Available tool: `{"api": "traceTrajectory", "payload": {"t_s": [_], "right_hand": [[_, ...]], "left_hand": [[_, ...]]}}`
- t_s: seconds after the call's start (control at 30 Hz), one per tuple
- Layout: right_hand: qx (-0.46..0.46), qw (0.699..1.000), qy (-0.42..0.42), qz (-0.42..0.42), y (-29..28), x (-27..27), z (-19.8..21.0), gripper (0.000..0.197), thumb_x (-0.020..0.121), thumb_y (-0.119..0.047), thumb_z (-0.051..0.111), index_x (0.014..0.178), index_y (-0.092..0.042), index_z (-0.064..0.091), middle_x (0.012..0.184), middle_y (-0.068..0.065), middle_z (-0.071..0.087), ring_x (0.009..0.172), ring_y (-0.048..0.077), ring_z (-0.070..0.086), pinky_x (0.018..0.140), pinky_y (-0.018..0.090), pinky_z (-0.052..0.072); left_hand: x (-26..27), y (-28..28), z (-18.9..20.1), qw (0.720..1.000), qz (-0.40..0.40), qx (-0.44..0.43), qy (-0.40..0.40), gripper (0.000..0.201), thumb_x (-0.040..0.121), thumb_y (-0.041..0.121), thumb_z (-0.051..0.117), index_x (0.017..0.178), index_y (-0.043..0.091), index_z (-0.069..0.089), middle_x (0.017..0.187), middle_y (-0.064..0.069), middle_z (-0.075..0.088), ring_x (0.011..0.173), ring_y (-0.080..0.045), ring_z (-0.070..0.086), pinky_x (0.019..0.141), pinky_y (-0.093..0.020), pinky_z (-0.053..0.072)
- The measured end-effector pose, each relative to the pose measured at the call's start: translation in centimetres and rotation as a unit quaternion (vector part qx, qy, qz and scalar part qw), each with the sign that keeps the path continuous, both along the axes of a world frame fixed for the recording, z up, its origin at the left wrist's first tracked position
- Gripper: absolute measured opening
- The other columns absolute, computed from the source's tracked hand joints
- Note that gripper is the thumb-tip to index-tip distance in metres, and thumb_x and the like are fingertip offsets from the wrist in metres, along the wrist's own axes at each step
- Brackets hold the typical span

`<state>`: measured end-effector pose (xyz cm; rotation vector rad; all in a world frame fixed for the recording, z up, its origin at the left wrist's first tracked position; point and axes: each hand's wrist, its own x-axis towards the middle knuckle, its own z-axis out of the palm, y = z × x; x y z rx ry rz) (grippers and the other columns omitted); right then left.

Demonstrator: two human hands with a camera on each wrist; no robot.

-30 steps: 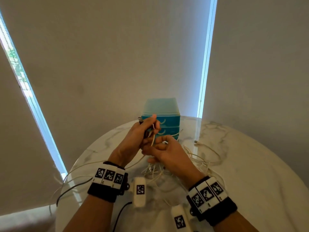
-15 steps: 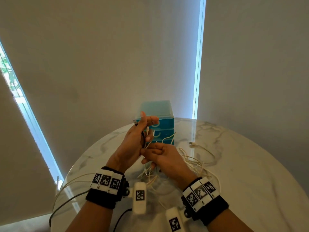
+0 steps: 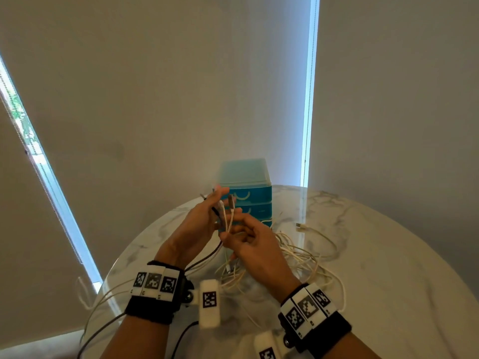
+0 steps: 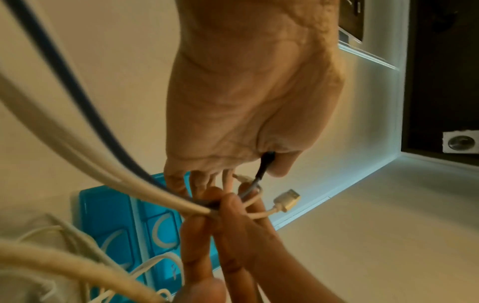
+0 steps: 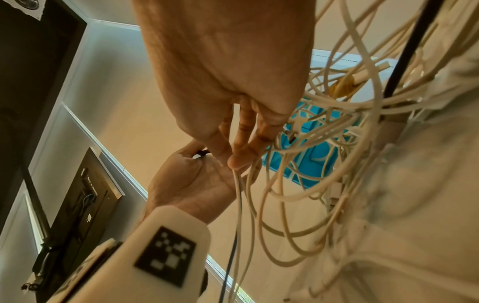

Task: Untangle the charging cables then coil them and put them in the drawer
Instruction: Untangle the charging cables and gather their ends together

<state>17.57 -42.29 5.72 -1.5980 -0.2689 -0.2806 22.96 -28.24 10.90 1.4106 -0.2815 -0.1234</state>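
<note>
Above the marble table (image 3: 388, 268) both hands work at a bunch of cable ends (image 3: 226, 216). My left hand (image 3: 216, 203) is raised, fingers fairly straight, and its thumb pinches a black cable (image 4: 263, 167) against the palm. My right hand (image 3: 233, 230) faces it and pinches white cables (image 4: 259, 214) in its fingertips; one ends in a silver USB plug (image 4: 287, 199). A white cable (image 5: 237, 184) hangs down from the right fingertips. The tangle of white cables (image 3: 298, 255) trails over the table to the right. The teal drawer unit (image 3: 246, 193) stands behind the hands, its drawers closed.
A loose white cable with a plug (image 3: 302, 226) lies right of the drawer unit. More cables (image 3: 103, 301) hang over the table's near left edge. Blinds and bright window strips (image 3: 308, 99) stand behind the table.
My left hand's fingers have straightened and spread, and the cable ends now stand fanned out between the two hands. The right hand's grip has shifted lower on the white cables.
</note>
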Motion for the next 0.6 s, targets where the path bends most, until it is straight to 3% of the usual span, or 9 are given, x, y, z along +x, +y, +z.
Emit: {"api": "traceTrajectory", "payload": {"t_s": [0.1, 0.2, 0.33, 0.4, 0.5, 0.6], "right_hand": [[0.004, 1.0, -0.003, 0.006, 0.0, 0.1, 0.1, 0.02, 0.1, -0.015, 0.075, 0.119, -0.021, 0.077, 0.106, 0.001, 0.08, 0.098, 0.016, 0.077, 0.07, 0.027, 0.063], [-0.012, 1.0, 0.004, 0.014, -0.1, 0.2, 0.2, 0.016, 0.102, -0.013, 0.073, 0.118, -0.014, 0.077, 0.103, 0.006, 0.08, 0.093, 0.018, 0.078, 0.07, 0.024, 0.063], [-0.018, 0.999, 0.02, 0.025, -0.1, 0.0, 0.4, 0.013, 0.104, -0.013, 0.071, 0.114, -0.018, 0.077, 0.098, 0.003, 0.081, 0.079, 0.013, 0.079, 0.071, 0.022, 0.063], [-0.024, 0.999, 0.031, 0.017, -0.2, 0.1, 0.2, 0.014, 0.103, -0.014, 0.071, 0.115, -0.013, 0.079, 0.097, 0.003, 0.082, 0.081, 0.015, 0.08, 0.074, 0.024, 0.064], [-0.028, 0.998, 0.039, 0.028, -0.2, 0.1, 0.1, 0.016, 0.103, -0.013, 0.071, 0.115, -0.009, 0.079, 0.096, 0.004, 0.083, 0.086, 0.016, 0.08, 0.074, 0.026, 0.065], [-0.017, 0.997, 0.039, 0.067, -0.2, -0.1, 0.2, 0.018, 0.104, -0.007, 0.068, 0.12, -0.006, 0.077, 0.103, 0.008, 0.082, 0.092, 0.017, 0.081, 0.071, 0.025, 0.064]], "left_hand": [[-0.3, -0.2, -0.3, 0.997, -0.062, 0.025, 0.046, 0.067, 0.096, 0.058, 0.051, 0.146, 0.013, 0.055, 0.128, -0.018, 0.076, 0.122, -0.032, 0.073, 0.114, -0.051, 0.05], [-0.5, -0.1, -0.6, 0.991, -0.091, 0.103, 0.007, 0.071, 0.105, 0.068, 0.033, 0.152, 0.017, 0.048, 0.127, -0.01, 0.078, 0.125, -0.025, 0.072, 0.12, -0.052, 0.044], [-0.9, -0.2, -0.2, 0.991, -0.086, 0.098, -0.023, 0.086, 0.101, 0.074, 0.017, 0.143, 0.008, 0.052, 0.126, -0.011, 0.078, 0.121, -0.029, 0.074, 0.111, -0.051, 0.051], [-1.3, -0.4, 0.1, 0.991, -0.079, 0.095, -0.044, 0.08, 0.103, 0.071, 0.012, 0.138, 0.013, 0.054, 0.126, -0.011, 0.078, 0.118, -0.03, 0.075, 0.107, -0.051, 0.054], [-1.8, -0.6, 0.3, 0.982, -0.096, 0.136, -0.087, 0.062, 0.107, 0.064, 0.015, 0.143, 0.029, 0.052, 0.124, -0.006, 0.079, 0.117, -0.024, 0.076, 0.105, -0.046, 0.057], [-1.8, -0.9, 0.2, 0.969, -0.085, 0.205, -0.104, 0.058, 0.11, 0.06, 0.033, 0.139, 0.015, 0.055, 0.12, 0.001, 0.081, 0.111, -0.017, 0.077, 0.096, -0.036, 0.062]]}}
